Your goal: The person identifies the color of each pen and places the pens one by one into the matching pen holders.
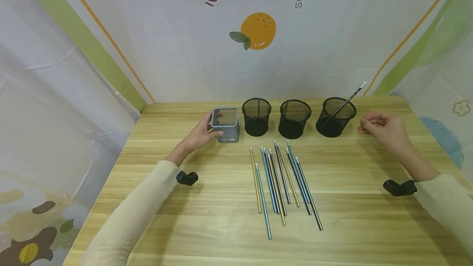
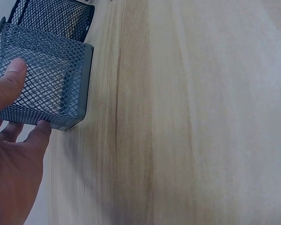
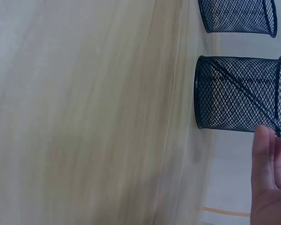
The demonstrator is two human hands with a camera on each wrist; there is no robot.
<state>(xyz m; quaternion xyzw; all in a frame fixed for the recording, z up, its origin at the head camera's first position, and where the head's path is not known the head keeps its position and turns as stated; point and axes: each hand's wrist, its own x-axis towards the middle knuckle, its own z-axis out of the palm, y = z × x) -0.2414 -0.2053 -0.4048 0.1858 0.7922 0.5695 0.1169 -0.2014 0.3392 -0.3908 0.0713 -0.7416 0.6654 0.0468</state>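
At the left end of a row of holders, my left hand (image 1: 201, 135) grips a grey square mesh pen holder (image 1: 230, 134). Its thumb lies on one mesh face and its fingers on the side, as the left wrist view shows. Three round black mesh pen holders stand to the right: one beside the grey one (image 1: 256, 126), a middle one (image 1: 292, 128) and a right one (image 1: 330, 128). A dark pencil (image 1: 349, 99) leans inside the right one. Just right of that holder hovers my right hand (image 1: 388, 130), fingers loosely bent, holding nothing visible.
Several pencils (image 1: 282, 184) in gold, blue and dark colours lie loosely side by side on the wooden table (image 1: 207, 216), in front of the holders. A white printed cloth (image 1: 184, 52) hangs behind the table's back edge.
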